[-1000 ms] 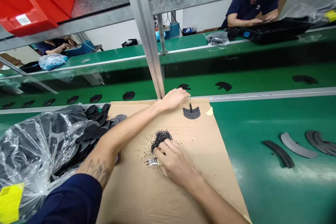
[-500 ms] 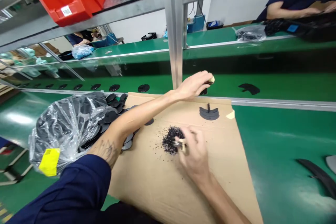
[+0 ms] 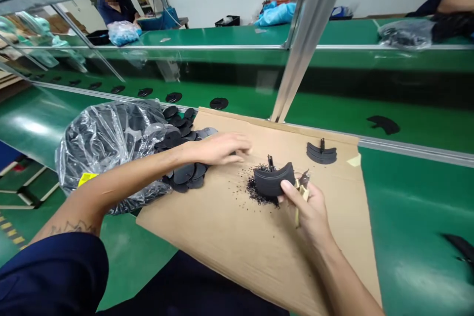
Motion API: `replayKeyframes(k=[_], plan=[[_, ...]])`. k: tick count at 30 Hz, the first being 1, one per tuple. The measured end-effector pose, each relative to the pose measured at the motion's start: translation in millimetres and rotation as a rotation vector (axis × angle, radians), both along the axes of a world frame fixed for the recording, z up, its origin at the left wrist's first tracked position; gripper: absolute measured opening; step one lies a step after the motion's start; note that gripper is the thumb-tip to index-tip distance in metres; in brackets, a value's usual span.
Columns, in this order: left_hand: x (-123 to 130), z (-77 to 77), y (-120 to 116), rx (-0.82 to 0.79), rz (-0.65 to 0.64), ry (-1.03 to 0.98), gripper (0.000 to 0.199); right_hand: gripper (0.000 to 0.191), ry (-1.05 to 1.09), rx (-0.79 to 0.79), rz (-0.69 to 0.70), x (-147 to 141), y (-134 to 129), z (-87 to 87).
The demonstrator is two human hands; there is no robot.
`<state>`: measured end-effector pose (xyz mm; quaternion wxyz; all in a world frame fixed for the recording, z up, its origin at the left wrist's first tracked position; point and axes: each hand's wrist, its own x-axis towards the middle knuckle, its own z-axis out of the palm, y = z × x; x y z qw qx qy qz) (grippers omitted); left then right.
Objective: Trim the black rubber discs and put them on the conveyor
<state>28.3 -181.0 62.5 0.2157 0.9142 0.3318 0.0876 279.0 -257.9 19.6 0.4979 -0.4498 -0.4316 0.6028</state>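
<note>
Here, the right hand point(image 3: 311, 207) pinches a curved black plastic piece point(image 3: 273, 181) beside yellow-handled metal cutters point(image 3: 304, 179); the left hand point(image 3: 224, 148), fingers slightly spread, hovers above brown cardboard point(image 3: 222, 227).

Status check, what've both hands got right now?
Right hand holding curved black part and small cutters, above black scraps. Left hand holding nothing visible, over cardboard. Second curved part lying beyond right hand.
</note>
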Motion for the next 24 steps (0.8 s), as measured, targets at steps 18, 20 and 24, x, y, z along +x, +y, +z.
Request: replayKeyframes(k=[18, 20, 24], plan=[[2, -38.4, 3, 0.216, 0.293, 0.496, 0.032, 0.044, -0.084, 0.032, -0.077, 0, 3, -10.1], [-6, -33.6, 7, 0.227, 0.331, 0.457, 0.033, 0.045, -0.075, 0.037, -0.082, 0, 2, -9.9], [-12, -16.8, -5, 0.188, 0.474, 0.035, 0.025, 0.044, -0.075, 0.036, -0.074, -2, 0, -9.8]])
